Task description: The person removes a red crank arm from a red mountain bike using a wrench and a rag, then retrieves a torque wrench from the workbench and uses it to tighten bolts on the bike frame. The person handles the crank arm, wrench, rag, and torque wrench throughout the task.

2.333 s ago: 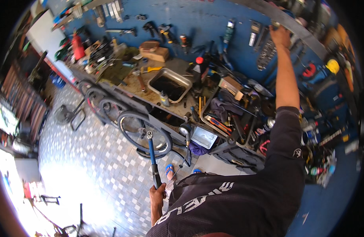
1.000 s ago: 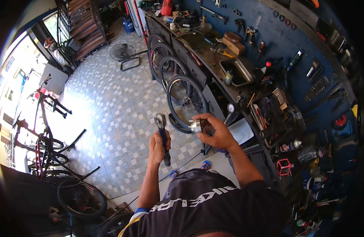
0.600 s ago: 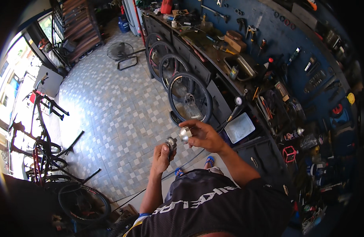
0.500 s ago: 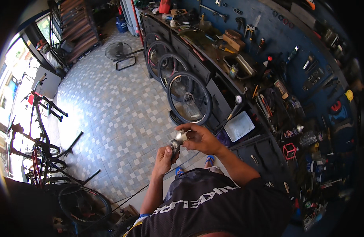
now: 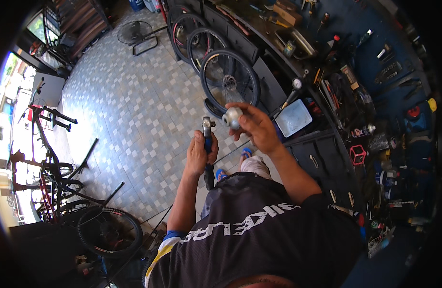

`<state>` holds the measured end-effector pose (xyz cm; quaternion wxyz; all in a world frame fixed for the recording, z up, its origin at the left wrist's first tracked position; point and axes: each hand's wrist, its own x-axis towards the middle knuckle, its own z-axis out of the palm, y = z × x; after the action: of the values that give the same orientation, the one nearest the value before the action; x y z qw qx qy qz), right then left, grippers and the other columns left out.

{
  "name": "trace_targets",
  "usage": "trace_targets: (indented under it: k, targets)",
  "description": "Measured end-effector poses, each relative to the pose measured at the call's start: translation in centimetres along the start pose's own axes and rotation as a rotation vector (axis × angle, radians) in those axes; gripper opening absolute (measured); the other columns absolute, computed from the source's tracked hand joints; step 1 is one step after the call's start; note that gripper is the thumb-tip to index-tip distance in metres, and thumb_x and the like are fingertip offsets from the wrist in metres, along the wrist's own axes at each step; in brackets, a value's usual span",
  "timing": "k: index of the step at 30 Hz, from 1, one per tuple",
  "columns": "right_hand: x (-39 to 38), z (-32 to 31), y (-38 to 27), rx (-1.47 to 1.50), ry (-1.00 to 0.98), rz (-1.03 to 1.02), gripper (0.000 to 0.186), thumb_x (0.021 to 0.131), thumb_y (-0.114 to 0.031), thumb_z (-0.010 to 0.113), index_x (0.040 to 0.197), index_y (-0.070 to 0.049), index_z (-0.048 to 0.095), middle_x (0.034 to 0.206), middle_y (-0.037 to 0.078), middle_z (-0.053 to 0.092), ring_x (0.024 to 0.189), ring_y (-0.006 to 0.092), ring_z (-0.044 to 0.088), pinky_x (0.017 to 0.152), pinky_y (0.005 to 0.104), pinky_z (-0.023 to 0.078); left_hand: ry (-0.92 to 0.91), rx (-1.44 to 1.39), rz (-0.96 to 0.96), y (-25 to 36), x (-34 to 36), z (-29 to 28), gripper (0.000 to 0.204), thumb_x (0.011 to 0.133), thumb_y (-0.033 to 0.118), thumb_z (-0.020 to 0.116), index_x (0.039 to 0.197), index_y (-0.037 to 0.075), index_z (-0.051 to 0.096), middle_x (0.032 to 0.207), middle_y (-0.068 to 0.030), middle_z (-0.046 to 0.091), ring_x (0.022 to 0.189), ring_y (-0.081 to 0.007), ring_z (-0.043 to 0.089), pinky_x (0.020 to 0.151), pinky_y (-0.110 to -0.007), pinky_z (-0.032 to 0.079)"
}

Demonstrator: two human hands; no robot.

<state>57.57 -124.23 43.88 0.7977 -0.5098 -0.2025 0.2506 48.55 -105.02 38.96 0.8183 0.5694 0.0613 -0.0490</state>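
Black-tyred spoked wheels (image 5: 229, 82) are standing along grey-tiled floor (image 5: 115, 91); your left grip (image 5: 197, 154) is clasping a blue-handled metal ratchet (image 5: 206, 125), right grip (image 5: 260, 129) a rounded silver metal fitting (image 5: 232, 117).

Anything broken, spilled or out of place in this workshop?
The bicycle frame on the left looks odd: its fork holds no wheel. Nothing looks spilled; the left hand's ratchet and right hand's metal piece seem undamaged.

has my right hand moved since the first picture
Yes, the right hand has moved away from the blue wall, to beside the ratchet.
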Motion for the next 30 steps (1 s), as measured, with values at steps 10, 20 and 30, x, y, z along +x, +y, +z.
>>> trace_targets:
  k: [10,20,30]
  targets:
    - [5.5,-4.5,1.3,-0.011,-0.091,0.153,0.058,0.091,-0.005,0.078,0.143,-0.004,0.052,0.118,0.005,0.066,0.107,0.0120,0.065,0.090,0.0293,0.055,-0.097,-0.161,-0.135,-1.9,8.3,-2.5,0.076,0.100,0.079,0.022,0.092,0.008,0.052,0.062,0.0000,0.044,0.051,-0.0120,0.041,0.051,-0.028,0.035]
    - [14.0,-13.5,4.4,-0.279,0.055,-0.045,0.058,0.087,0.001,0.078,0.139,-0.010,0.055,0.133,0.010,0.062,0.121,0.0217,0.064,0.098,0.0348,0.057,-0.149,0.106,-0.394,-0.6,22.0,-4.1,0.082,0.096,0.084,0.025,0.064,0.011,0.047,0.053,0.0008,0.038,0.046,-0.0113,0.036,0.046,-0.027,0.029]
    - [16.7,-16.2,5.7,-0.324,0.371,-0.133,0.057,0.086,-0.003,0.079,0.136,-0.007,0.052,0.151,0.013,0.053,0.132,0.0308,0.060,0.105,0.0387,0.055,-0.387,-0.155,-0.797,-1.5,32.0,-4.0,0.086,0.097,0.083,0.021,0.075,0.007,0.054,0.049,0.0008,0.036,0.039,-0.0110,0.032,0.039,-0.027,0.027]
